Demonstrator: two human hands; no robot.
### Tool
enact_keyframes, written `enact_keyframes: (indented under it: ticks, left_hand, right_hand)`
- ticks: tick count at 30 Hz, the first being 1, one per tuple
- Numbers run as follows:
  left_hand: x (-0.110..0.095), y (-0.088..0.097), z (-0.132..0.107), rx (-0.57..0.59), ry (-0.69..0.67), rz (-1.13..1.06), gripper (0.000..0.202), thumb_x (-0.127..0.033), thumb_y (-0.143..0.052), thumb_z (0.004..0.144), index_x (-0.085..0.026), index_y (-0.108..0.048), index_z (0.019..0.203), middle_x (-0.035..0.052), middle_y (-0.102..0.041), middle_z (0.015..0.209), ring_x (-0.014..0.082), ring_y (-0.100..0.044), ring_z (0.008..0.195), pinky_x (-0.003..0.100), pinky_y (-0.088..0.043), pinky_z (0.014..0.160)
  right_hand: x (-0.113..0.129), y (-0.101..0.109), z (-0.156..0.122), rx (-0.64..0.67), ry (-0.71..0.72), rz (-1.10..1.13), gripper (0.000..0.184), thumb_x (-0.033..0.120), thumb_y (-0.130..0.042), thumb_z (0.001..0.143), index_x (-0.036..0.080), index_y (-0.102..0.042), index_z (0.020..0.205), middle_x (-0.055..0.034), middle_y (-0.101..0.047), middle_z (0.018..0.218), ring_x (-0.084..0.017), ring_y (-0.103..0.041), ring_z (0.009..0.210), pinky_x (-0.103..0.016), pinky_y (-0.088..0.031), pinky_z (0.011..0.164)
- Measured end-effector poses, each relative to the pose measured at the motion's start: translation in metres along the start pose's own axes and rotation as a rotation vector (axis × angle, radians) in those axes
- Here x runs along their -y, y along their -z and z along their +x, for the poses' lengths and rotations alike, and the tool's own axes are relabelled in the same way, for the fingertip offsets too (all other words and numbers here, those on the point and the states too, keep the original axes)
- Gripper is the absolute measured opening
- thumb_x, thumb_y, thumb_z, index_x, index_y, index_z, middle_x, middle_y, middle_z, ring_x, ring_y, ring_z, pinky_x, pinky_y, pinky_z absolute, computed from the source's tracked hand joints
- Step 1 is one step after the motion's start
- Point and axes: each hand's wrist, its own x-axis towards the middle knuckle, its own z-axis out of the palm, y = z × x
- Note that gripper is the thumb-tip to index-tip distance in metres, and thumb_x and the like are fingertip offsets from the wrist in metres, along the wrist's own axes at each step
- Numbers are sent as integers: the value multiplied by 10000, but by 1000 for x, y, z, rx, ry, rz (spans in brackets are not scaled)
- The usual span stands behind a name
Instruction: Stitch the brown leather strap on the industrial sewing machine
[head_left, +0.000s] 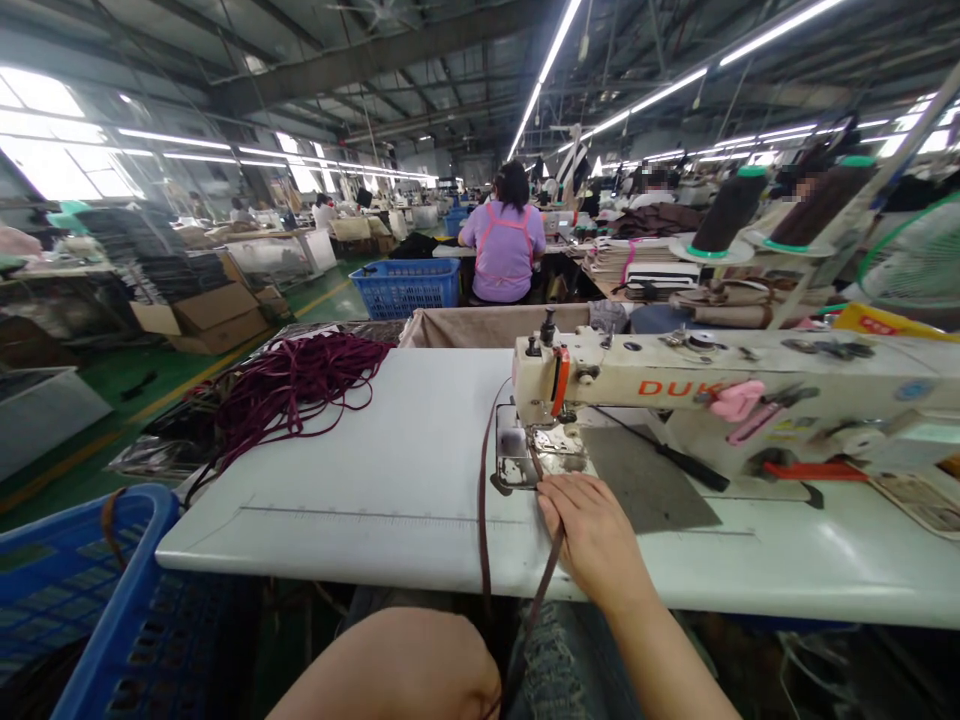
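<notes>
My right hand rests at the front of the sewing machine, thumb and fingers closed on a narrow brown strap. From the presser foot the strap runs under my fingers and down over the table edge. Another length of brown strap lies to the left of the needle plate and also hangs over the edge. Low in the view, above my lap, is my left hand, bent downward beside the hanging strap. Its fingers are hidden, so whether it grips the strap does not show.
A tangled heap of maroon straps lies at the table's left. Blue baskets stand at the near left and farther ahead. Dark thread cones rise behind the machine. A person in purple sits ahead, facing away.
</notes>
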Motion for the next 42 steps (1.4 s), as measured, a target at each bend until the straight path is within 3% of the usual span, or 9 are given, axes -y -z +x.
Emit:
enact_keyframes:
  ticks: [2, 6, 8, 11, 16, 18, 24, 33, 42]
  left_hand:
    - [3, 5, -3, -77, -29, -90, 196, -164, -519, 894, -239, -680, 811, -10, -734, 785, 177, -685, 723, 268, -520, 707]
    - [24, 18, 18, -818, 23, -30, 270, -198, -451, 1009, -212, -671, 1166, 83, -716, 1221, 225, -647, 1167, 368, -496, 1077]
    - [32, 21, 32, -973, 74, 64, 339, -184, -499, 1003, -148, -612, 1320, 163, -619, 1407, 269, -550, 1345, 438, -414, 1195]
    - [28, 20, 36, -885, 146, 135, 281, -157, -583, 975, -116, -658, 1243, 172, -644, 1351, 293, -572, 1308, 444, -439, 1162]
    - [-9, 14, -2, -305, 11, 27, 259, -386, -629, 1011, -215, -737, 849, 30, -758, 878, 218, -710, 845, 306, -504, 750]
    - [-14, 14, -10, -205, -26, -1, 238, -424, -690, 970, -233, -741, 837, 9, -762, 833, 211, -709, 795, 292, -470, 691]
    - [3, 18, 11, -709, 134, -38, 134, -197, -591, 994, -223, -694, 1076, 49, -734, 1105, 228, -649, 1092, 340, -474, 980]
    - [45, 17, 26, -915, 14, -11, 225, -134, -588, 951, -212, -636, 1156, 78, -657, 1299, 234, -577, 1273, 399, -435, 1171]
    - [162, 81, 31, -905, 191, 201, 450, -264, -651, 902, -137, -599, 1331, 173, -578, 1461, 304, -517, 1402, 483, -380, 1244]
  right_hand:
    - [0, 0, 0, 10, -4, 7, 299, 282, -479, 1094, 193, -761, 1140, -74, -768, 1181, -212, -698, 1093, -424, -479, 1094]
    - [0, 2, 0, 40, -5, 19, 330, 287, -447, 1105, 193, -761, 1150, -83, -767, 1183, -223, -695, 1094, -441, -481, 1085]
    - [0, 3, 0, 44, -4, 18, 335, 287, -441, 1106, 196, -760, 1152, -88, -765, 1189, -223, -695, 1101, -440, -483, 1082]
    - [1, 5, 1, 32, 9, 13, 325, 280, -447, 1104, 191, -757, 1145, -83, -765, 1190, -215, -696, 1096, -428, -477, 1091]
    - [2, 3, 1, 27, -2, 29, 306, 278, -468, 1098, 190, -757, 1147, -83, -765, 1193, -210, -696, 1109, -414, -466, 1107]
    - [2, 2, 1, 36, -10, 30, 309, 279, -468, 1098, 191, -759, 1150, -86, -764, 1197, -212, -696, 1110, -420, -466, 1109]
    - [0, 2, 1, 27, 8, 22, 334, 293, -452, 1107, 171, -763, 1121, -93, -771, 1171, -219, -703, 1080, -432, -470, 1101]
    - [0, 2, 1, 47, 6, 6, 350, 309, -446, 1108, 184, -769, 1152, -101, -764, 1201, -223, -707, 1099, -441, -476, 1101]
    - [-1, 3, 2, 55, 37, -5, 348, 305, -437, 1115, 182, -759, 1155, -84, -765, 1193, -212, -703, 1105, -418, -455, 1106]
